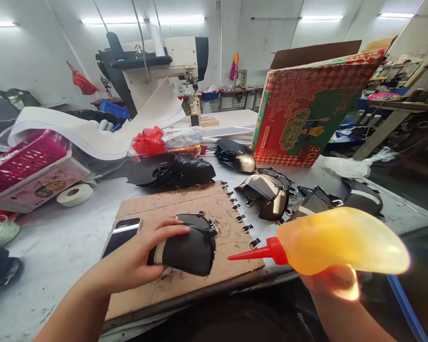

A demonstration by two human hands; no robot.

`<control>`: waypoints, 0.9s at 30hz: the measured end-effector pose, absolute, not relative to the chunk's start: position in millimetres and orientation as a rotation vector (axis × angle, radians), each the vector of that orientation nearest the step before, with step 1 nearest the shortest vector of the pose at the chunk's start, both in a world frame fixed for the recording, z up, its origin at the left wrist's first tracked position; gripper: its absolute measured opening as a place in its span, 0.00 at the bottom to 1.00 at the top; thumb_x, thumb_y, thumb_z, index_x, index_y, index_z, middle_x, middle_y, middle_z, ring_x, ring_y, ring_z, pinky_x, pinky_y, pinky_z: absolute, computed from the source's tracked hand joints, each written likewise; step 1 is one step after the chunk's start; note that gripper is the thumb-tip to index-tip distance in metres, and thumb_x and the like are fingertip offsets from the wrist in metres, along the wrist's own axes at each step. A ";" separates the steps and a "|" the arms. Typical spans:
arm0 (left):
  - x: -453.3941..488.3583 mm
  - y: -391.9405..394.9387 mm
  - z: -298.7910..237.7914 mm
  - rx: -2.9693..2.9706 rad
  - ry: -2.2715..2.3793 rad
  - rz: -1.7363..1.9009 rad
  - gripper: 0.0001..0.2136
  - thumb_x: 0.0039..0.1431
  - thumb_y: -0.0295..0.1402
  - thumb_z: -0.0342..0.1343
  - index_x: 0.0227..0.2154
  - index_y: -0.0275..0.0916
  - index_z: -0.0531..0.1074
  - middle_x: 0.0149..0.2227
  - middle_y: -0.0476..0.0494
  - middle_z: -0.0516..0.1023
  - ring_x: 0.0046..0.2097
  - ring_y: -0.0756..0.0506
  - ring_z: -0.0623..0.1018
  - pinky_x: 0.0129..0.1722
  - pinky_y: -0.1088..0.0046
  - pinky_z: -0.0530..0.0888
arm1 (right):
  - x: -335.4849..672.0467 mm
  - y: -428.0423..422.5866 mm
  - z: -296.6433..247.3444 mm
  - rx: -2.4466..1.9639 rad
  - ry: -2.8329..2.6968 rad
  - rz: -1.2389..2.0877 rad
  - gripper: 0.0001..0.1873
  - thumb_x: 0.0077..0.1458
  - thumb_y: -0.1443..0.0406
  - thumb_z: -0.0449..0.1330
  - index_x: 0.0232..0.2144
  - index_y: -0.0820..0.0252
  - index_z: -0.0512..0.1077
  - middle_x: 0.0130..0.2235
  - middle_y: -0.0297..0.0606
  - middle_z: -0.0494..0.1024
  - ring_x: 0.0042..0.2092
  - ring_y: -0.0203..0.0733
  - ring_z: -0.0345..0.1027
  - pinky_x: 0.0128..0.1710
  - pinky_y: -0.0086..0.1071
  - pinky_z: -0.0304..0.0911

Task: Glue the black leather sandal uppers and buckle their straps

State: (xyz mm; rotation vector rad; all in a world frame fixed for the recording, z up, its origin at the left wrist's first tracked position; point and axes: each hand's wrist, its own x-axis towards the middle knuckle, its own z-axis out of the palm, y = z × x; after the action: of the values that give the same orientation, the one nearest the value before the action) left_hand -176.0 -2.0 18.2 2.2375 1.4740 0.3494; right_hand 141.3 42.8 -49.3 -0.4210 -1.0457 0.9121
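Observation:
My left hand (142,254) lies on a black shoe upper (189,244) with metal eyelet hooks, fingers curled over its left side, pressing it on a brown cardboard sheet (185,280). My right hand (333,280) grips a yellow squeeze bottle (342,242) from below. Its red nozzle (257,252) points left toward the upper, a short way from it. A phone (123,232) lies on the cardboard just left of my left hand.
More black and bronze uppers (267,194) lie behind the cardboard on the grey table (57,242). A red-green carton (306,109) stands at the back right, a sewing machine (164,61) behind, a pink basket (24,159) and a tape roll (74,194) at left.

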 end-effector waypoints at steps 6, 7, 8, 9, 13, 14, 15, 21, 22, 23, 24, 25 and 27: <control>-167.0 -15.0 24.3 2.385 1.311 0.234 0.38 0.36 0.14 0.45 0.52 0.55 0.61 0.61 0.52 0.54 0.61 0.42 0.57 0.55 0.69 0.62 | 137.1 43.8 -45.6 -0.280 -1.335 0.807 0.19 0.41 0.58 0.67 0.39 0.48 0.75 0.27 0.31 0.79 0.21 0.40 0.70 0.19 0.28 0.71; -166.9 -14.2 23.9 2.399 1.306 0.232 0.38 0.36 0.14 0.45 0.53 0.54 0.61 0.61 0.52 0.54 0.61 0.42 0.57 0.55 0.68 0.62 | 135.9 43.1 -45.6 -0.292 -1.325 0.818 0.18 0.41 0.58 0.68 0.39 0.48 0.75 0.27 0.31 0.79 0.22 0.41 0.71 0.21 0.29 0.72; -167.0 -12.8 22.7 2.416 1.313 0.223 0.39 0.36 0.14 0.44 0.53 0.54 0.61 0.61 0.51 0.54 0.61 0.41 0.57 0.55 0.67 0.62 | 134.6 42.4 -45.6 -0.305 -1.307 0.831 0.18 0.41 0.58 0.68 0.38 0.49 0.75 0.28 0.32 0.79 0.23 0.42 0.72 0.22 0.29 0.73; -167.4 -11.1 20.4 2.440 1.329 0.207 0.39 0.36 0.14 0.44 0.53 0.55 0.61 0.61 0.51 0.54 0.61 0.40 0.56 0.56 0.63 0.61 | 133.0 41.7 -45.5 -0.317 -1.284 0.844 0.18 0.40 0.58 0.68 0.38 0.49 0.75 0.28 0.33 0.79 0.24 0.42 0.72 0.22 0.29 0.73; -169.0 -9.1 0.5 2.591 1.495 0.129 0.37 0.40 0.14 0.45 0.51 0.59 0.63 0.63 0.49 0.52 0.63 0.33 0.48 0.56 0.41 0.49 | 126.1 40.7 -45.3 -0.339 -1.178 0.857 0.14 0.43 0.55 0.66 0.34 0.49 0.75 0.27 0.33 0.78 0.25 0.38 0.72 0.20 0.23 0.70; -168.9 -11.8 -6.8 2.616 1.555 0.161 0.36 0.41 0.14 0.45 0.51 0.59 0.63 0.63 0.47 0.51 0.63 0.32 0.47 0.55 0.39 0.47 | 124.9 40.6 -46.5 -0.349 -1.145 0.872 0.14 0.43 0.54 0.66 0.34 0.49 0.75 0.27 0.33 0.77 0.26 0.38 0.72 0.20 0.23 0.69; -168.3 -15.9 -14.5 2.612 1.627 0.250 0.34 0.43 0.15 0.45 0.51 0.57 0.64 0.63 0.45 0.50 0.63 0.31 0.47 0.55 0.39 0.47 | 124.2 40.5 -48.4 -0.370 -1.101 0.897 0.15 0.42 0.54 0.66 0.34 0.50 0.74 0.27 0.33 0.77 0.27 0.39 0.72 0.20 0.23 0.69; -144.9 -49.0 -54.0 1.300 1.981 1.213 0.12 0.42 0.39 0.62 0.29 0.40 0.69 0.28 0.46 0.73 0.31 0.43 0.75 0.29 0.70 0.72 | 124.1 39.8 -65.3 -0.460 -0.909 1.054 0.21 0.41 0.52 0.66 0.39 0.50 0.71 0.32 0.33 0.77 0.32 0.40 0.73 0.19 0.24 0.68; -137.8 -50.6 -56.2 1.034 1.883 1.240 0.14 0.40 0.40 0.63 0.27 0.39 0.69 0.25 0.48 0.73 0.28 0.45 0.74 0.25 0.72 0.70 | 123.1 40.0 -66.5 -0.461 -0.887 1.091 0.22 0.40 0.52 0.67 0.39 0.50 0.71 0.33 0.31 0.77 0.31 0.39 0.73 0.19 0.24 0.68; -130.4 -50.1 -56.8 0.835 1.754 1.230 0.15 0.38 0.41 0.64 0.27 0.38 0.69 0.25 0.47 0.74 0.28 0.45 0.75 0.25 0.74 0.70 | 121.7 40.3 -66.9 -0.459 -0.868 1.130 0.23 0.39 0.52 0.67 0.39 0.50 0.71 0.33 0.31 0.77 0.31 0.39 0.73 0.19 0.24 0.68; -123.1 -47.9 -56.0 0.704 1.630 1.221 0.17 0.37 0.40 0.65 0.29 0.37 0.70 0.28 0.45 0.75 0.30 0.45 0.75 0.26 0.74 0.71 | 120.0 40.5 -66.5 -0.455 -0.855 1.166 0.23 0.39 0.53 0.67 0.39 0.50 0.71 0.33 0.30 0.77 0.30 0.38 0.73 0.18 0.24 0.68; -116.3 -44.3 -54.3 0.618 1.542 1.221 0.18 0.36 0.39 0.66 0.31 0.36 0.71 0.31 0.43 0.77 0.33 0.45 0.76 0.28 0.74 0.71 | 118.1 40.6 -65.6 -0.451 -0.851 1.194 0.22 0.39 0.53 0.68 0.39 0.50 0.71 0.33 0.29 0.77 0.30 0.38 0.72 0.19 0.24 0.68; -105.1 -35.3 -49.7 0.556 1.455 1.243 0.19 0.35 0.37 0.66 0.32 0.35 0.73 0.33 0.42 0.77 0.32 0.47 0.75 0.27 0.77 0.70 | 115.0 40.1 -62.5 -0.437 -0.856 1.216 0.22 0.39 0.53 0.68 0.38 0.50 0.72 0.32 0.29 0.77 0.29 0.38 0.72 0.18 0.24 0.68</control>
State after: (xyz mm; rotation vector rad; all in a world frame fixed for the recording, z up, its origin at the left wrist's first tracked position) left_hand -105.1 -35.3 -49.7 0.5557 1.4548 1.2431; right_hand 115.0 40.1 -62.5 -0.4370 -0.8564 1.2158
